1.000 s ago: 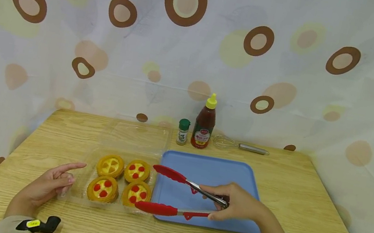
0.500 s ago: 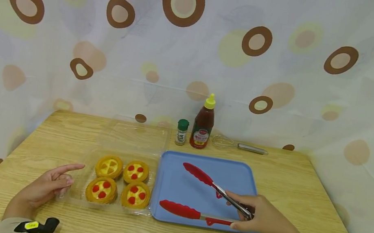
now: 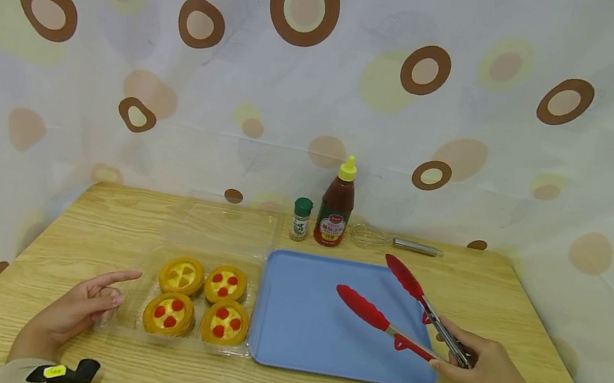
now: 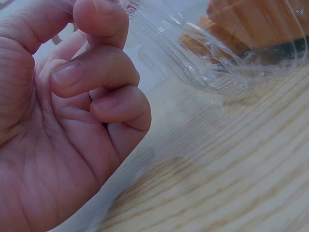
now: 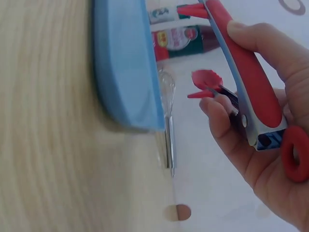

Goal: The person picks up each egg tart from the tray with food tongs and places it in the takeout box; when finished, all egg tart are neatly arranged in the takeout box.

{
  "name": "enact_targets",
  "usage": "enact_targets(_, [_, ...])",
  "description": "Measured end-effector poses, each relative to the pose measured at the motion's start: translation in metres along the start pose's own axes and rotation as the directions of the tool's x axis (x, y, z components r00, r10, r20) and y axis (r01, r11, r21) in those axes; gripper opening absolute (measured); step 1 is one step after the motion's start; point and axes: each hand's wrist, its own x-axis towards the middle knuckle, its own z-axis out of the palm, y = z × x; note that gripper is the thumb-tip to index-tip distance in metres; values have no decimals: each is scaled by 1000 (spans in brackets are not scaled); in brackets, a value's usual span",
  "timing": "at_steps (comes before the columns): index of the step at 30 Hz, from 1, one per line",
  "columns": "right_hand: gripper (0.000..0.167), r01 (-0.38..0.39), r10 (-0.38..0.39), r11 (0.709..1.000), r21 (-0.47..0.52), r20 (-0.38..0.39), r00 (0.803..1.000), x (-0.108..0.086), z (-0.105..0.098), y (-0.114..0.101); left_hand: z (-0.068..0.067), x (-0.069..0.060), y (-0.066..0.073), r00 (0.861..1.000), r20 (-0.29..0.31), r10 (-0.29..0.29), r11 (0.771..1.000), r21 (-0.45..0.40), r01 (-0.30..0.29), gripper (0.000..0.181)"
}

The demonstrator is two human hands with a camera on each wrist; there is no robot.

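Observation:
My right hand (image 3: 486, 374) grips the handle end of a pair of red-tipped metal tongs (image 3: 412, 346). Their two arms are spread apart with nothing between them, above the right part of the blue tray (image 3: 293, 345). Close up in the right wrist view, the thumb lies on the red grip of the tongs (image 5: 251, 72). At the left, my left hand (image 3: 74, 308) pinches the near left rim of a clear plastic box (image 3: 126, 322), index finger stretched out, other fingers curled. Inside the box sit several egg tarts (image 3: 225, 322), most topped with red pieces, one with yellowish wedges (image 3: 182, 275).
The box's clear lid (image 3: 228, 226) lies folded back behind it. Along the table's rear stand a green-capped seasoning jar (image 3: 300, 219) and a sauce bottle (image 3: 337, 207) with a yellow top. A whisk (image 3: 396, 241) lies to their right. A patterned cloth (image 3: 324, 86) hangs behind.
The right hand has carried the tongs rightward, from beside the tarts to the tray's right side, and their tips now point more toward the back. The left hand stays put.

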Motion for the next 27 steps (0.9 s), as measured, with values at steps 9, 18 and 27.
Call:
enact_targets(9, [69,-220,195,960,-172,-150,969,-11,-5,17,0,0,1,1000,6,5,1000,4,-5,54])
enact_targets(18, [67,-243,197,947,-210,-219,956,-11,1,48,1,2,0,1000,-17,-15,999,28,16,54])
enact_targets(27, [87,-315,300,931,-183,-104,948,-4,7,66,-2,2,-3,999,25,24,1000,4,-24,54])
